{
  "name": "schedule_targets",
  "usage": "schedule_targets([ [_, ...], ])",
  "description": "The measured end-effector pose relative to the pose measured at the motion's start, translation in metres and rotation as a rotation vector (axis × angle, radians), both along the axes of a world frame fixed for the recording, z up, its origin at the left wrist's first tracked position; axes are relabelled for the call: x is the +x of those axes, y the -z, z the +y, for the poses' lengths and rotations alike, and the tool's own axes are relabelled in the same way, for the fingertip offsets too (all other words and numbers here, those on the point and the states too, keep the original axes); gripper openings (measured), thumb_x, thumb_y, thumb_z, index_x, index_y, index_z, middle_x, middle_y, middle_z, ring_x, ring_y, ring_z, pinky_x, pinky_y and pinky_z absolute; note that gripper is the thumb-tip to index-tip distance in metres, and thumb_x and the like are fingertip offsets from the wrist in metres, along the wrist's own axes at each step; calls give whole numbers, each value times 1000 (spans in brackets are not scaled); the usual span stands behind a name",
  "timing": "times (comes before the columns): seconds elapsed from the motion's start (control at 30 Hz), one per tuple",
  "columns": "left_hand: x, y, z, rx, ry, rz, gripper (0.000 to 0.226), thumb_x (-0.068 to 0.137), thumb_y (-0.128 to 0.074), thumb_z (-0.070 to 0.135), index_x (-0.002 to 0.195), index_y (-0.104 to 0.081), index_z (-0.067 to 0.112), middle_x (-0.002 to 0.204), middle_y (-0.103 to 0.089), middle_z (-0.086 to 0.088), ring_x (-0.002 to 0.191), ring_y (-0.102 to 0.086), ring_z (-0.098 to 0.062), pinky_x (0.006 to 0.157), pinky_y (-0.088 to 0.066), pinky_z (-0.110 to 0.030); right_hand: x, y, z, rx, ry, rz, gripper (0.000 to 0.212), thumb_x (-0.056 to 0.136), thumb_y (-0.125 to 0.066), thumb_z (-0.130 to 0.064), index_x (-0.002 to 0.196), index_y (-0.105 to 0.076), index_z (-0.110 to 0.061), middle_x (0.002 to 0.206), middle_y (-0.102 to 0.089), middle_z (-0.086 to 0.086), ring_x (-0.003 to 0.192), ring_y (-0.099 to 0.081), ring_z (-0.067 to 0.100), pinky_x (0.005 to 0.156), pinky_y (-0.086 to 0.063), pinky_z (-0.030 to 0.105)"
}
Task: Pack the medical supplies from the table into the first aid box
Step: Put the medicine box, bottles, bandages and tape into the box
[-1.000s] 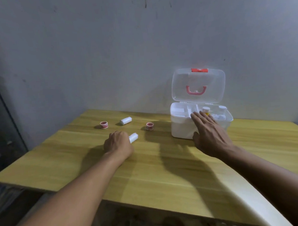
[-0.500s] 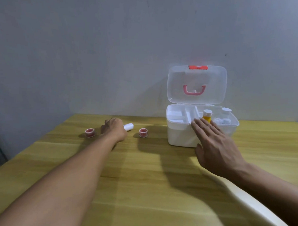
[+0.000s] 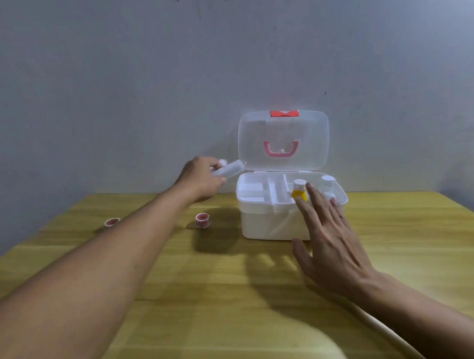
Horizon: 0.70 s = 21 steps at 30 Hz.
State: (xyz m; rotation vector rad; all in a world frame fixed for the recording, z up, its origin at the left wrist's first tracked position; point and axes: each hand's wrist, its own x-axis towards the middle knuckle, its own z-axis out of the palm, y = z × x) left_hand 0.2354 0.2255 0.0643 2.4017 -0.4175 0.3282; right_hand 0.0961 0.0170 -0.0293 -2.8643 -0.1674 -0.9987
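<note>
The white first aid box stands on the wooden table with its clear lid raised. A yellow bottle with a white cap and white-capped bottles sit in its right side. My left hand is lifted just left of the box and grips two white gauze rolls. My right hand hovers flat, fingers spread, in front of the box's right half, holding nothing. Two red-and-white tape rolls lie on the table to the left.
The wooden table runs back to a plain grey wall. A pale curved strip lies along the table's near right edge.
My left hand picked up a second white roll from the table and rose rightward toward the box. The right hand stayed by the box front.
</note>
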Motion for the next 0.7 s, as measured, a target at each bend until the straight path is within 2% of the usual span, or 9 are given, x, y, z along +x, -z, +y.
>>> schedule_targets([
  [0.1, 0, -12, -33, 36, 112, 64, 23, 86, -64, 20, 109, -65, 17, 122, -60, -11, 92, -52, -23, 79, -37, -28, -3, -1, -3, -9, -2, 29, 72, 78, -56, -26, 144, -33, -6, 159, -16, 18, 147, -16, 29, 117, -21, 51],
  [0.23, 8, -10, -59, 172, 131, 137, 30, 88, -62, 19, 117, -62, 14, 126, -58, -8, 94, -49, -20, 80, -37, -28, -5, -5, -8, 12, -17, 40, 70, 78, -56, -24, 142, -35, -7, 157, -19, 19, 145, -24, 30, 117, -24, 48],
  [0.3, 12, -8, -67, 210, 135, 165, 29, 87, -61, 18, 116, -63, 15, 114, -57, -4, 91, -48, -19, 77, -38, -28, -5, -5, -11, 10, -17, 50, 69, 77, -56, -24, 141, -36, -8, 158, -18, 20, 145, -24, 30, 117, -25, 48],
  [0.33, 13, -7, -69, 210, 138, 176, 22, 87, -60, 17, 109, -65, 17, 104, -56, -3, 86, -48, -19, 74, -38, -28, -5, -5, -10, 5, -16, 56, 69, 77, -56, -24, 141, -35, -9, 158, -17, 19, 145, -24, 30, 117, -24, 47],
  [0.37, 14, -7, -70, 203, 141, 176, 15, 87, -60, 17, 101, -65, 17, 97, -55, -4, 80, -49, -18, 68, -39, -27, -5, -5, -10, 1, -17, 61, 69, 76, -56, -24, 141, -36, -9, 158, -16, 19, 145, -23, 30, 118, -23, 47],
  [0.43, 13, -10, -77, 173, 138, 172, 15, 87, -60, 18, 98, -66, 10, 88, -56, -5, 70, -49, -16, 57, -37, -24, -5, -5, -12, 2, -18, 62, 68, 75, -56, -24, 139, -38, -9, 158, -16, 19, 146, -21, 29, 118, -22, 46],
  [0.5, 10, -14, -84, 110, 111, 159, 20, 86, -61, 19, 99, -68, 5, 85, -58, -6, 70, -50, -18, 54, -36, -26, -5, -5, -12, -2, -23, 53, 65, 75, -55, -24, 136, -41, -9, 158, -18, 19, 146, -20, 29, 118, -23, 46],
  [0.6, 5, -19, -94, -11, 4, 122, 24, 77, -67, 23, 88, -74, 3, 81, -65, -6, 70, -57, -21, 55, -42, -25, -5, -5, -11, 3, -25, 48, 62, 75, -55, -24, 134, -43, -9, 157, -20, 20, 146, -19, 28, 118, -22, 46],
  [0.7, 1, -20, -105, -95, -93, 163, 35, 72, -71, 31, 91, -68, 2, 85, -68, -8, 69, -63, -23, 51, -45, -25, -5, -6, -11, 9, -27, 39, 60, 73, -57, -22, 131, -46, -9, 156, -23, 21, 146, -22, 29, 118, -22, 45],
])
